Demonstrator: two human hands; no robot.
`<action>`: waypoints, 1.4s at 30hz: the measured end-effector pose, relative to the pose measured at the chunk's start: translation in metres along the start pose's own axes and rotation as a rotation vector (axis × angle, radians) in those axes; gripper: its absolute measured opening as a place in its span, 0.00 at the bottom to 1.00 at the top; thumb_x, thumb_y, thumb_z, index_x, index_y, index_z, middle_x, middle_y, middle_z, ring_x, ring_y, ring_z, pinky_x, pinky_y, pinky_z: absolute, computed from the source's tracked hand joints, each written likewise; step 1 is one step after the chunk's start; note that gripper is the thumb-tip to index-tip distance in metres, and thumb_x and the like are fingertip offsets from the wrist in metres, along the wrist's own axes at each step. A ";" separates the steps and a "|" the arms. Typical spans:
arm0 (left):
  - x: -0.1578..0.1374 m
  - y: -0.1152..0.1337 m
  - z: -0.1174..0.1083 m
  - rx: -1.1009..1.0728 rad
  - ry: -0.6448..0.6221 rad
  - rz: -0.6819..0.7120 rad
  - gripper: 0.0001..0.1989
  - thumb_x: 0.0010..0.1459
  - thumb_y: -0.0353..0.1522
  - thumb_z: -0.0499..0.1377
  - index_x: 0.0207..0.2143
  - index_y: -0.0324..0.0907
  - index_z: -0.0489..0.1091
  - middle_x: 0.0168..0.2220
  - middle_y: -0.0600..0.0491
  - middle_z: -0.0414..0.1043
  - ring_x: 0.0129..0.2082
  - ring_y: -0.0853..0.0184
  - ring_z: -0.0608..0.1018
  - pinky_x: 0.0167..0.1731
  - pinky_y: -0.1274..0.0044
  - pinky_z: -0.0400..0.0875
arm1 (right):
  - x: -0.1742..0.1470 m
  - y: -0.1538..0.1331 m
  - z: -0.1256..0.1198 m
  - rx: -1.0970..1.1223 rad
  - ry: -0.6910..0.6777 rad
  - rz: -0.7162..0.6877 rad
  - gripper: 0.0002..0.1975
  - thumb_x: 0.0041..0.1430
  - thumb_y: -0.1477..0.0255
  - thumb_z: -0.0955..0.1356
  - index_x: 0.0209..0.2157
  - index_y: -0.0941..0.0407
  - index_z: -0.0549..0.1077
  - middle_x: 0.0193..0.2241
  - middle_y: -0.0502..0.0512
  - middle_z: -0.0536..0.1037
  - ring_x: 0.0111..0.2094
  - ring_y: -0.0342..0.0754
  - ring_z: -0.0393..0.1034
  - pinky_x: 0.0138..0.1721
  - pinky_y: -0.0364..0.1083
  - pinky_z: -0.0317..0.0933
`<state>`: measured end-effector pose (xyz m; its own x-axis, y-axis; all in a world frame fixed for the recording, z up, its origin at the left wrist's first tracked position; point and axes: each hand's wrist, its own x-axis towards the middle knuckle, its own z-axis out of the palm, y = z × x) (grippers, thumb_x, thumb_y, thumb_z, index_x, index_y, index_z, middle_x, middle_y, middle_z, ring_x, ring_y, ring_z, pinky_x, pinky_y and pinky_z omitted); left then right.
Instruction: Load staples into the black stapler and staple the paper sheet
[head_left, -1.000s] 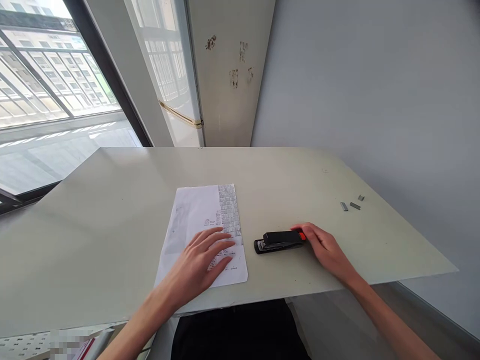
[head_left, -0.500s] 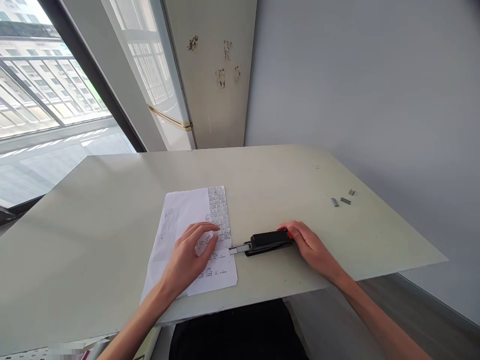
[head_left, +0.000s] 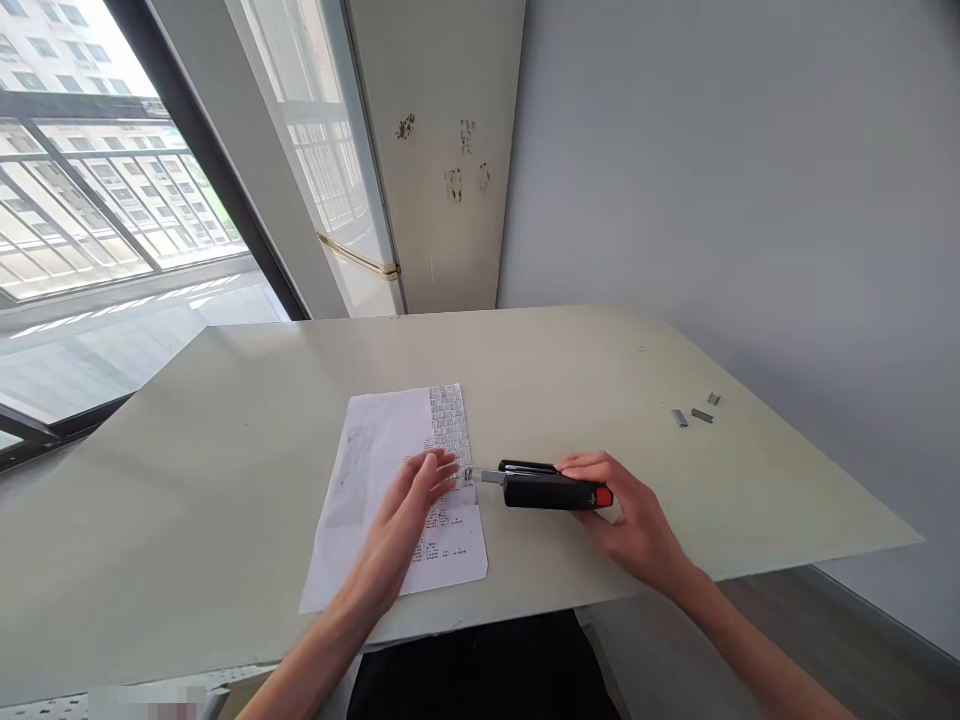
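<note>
A black stapler [head_left: 551, 490] with a red end is gripped by my right hand [head_left: 630, 515], its fingers closed round the rear half. It is tipped onto its side, just above or on the table; I cannot tell which. From its front end a metal tray [head_left: 484, 475] sticks out to the left, toward my left hand [head_left: 409, 515]. That hand has its fingers stretched and slightly parted, palm turned to the right, with nothing visible in it. Beneath it lie printed paper sheets [head_left: 367, 440], partly covered by the hand, with a dense strip of print along the right edge.
Several short strips of staples [head_left: 702, 415] lie toward the right side of the pale table [head_left: 562, 370]. A cream fridge [head_left: 442, 240] stands behind the far edge, beside a grey wall [head_left: 712, 180]. At the left is a window [head_left: 112, 200].
My right hand has turned the stapler onto its side. My left hand has rotated from palm down over the paper to palm sideways, near the metal tray. The view has shifted slightly.
</note>
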<state>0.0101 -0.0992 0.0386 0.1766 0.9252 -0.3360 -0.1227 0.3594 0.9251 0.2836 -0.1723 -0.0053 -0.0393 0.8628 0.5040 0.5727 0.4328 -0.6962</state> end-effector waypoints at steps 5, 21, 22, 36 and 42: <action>0.013 0.007 0.027 -0.586 -0.084 -0.404 0.20 0.75 0.39 0.49 0.48 0.31 0.74 0.52 0.35 0.78 0.47 0.55 0.84 0.47 0.70 0.78 | 0.013 -0.032 0.004 -0.224 0.078 -0.425 0.24 0.64 0.88 0.67 0.55 0.51 0.73 0.50 0.60 0.81 0.60 0.56 0.73 0.51 0.54 0.75; 0.017 -0.003 0.000 -0.447 0.012 -0.130 0.06 0.66 0.29 0.59 0.36 0.38 0.76 0.28 0.57 0.61 0.24 0.74 0.65 0.28 0.81 0.67 | 0.024 -0.040 0.012 -0.152 0.158 -0.415 0.25 0.61 0.89 0.69 0.54 0.50 0.75 0.49 0.59 0.81 0.56 0.57 0.73 0.50 0.59 0.75; 0.014 -0.003 -0.005 -0.344 0.026 -0.057 0.06 0.66 0.31 0.60 0.41 0.40 0.77 0.28 0.58 0.57 0.24 0.74 0.62 0.26 0.82 0.65 | 0.026 -0.040 0.013 -0.111 0.184 -0.377 0.26 0.60 0.88 0.70 0.54 0.48 0.75 0.49 0.59 0.81 0.56 0.57 0.73 0.50 0.60 0.75; 0.008 -0.022 -0.003 0.587 -0.106 0.650 0.28 0.68 0.31 0.53 0.69 0.49 0.64 0.36 0.53 0.66 0.36 0.65 0.69 0.41 0.72 0.68 | 0.037 -0.034 0.059 0.127 0.262 0.029 0.12 0.63 0.73 0.75 0.47 0.49 0.76 0.48 0.55 0.83 0.53 0.54 0.79 0.54 0.56 0.75; 0.022 -0.004 -0.055 0.673 0.114 0.498 0.18 0.65 0.38 0.60 0.55 0.45 0.74 0.30 0.57 0.62 0.29 0.65 0.66 0.36 0.74 0.64 | 0.097 -0.002 0.083 0.155 0.220 0.185 0.16 0.60 0.59 0.76 0.45 0.52 0.78 0.46 0.57 0.84 0.46 0.54 0.79 0.50 0.55 0.74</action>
<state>-0.0393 -0.0733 0.0181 0.1522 0.9759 0.1565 0.4537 -0.2096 0.8661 0.2106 -0.0681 0.0025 0.2414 0.8605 0.4487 0.4212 0.3236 -0.8473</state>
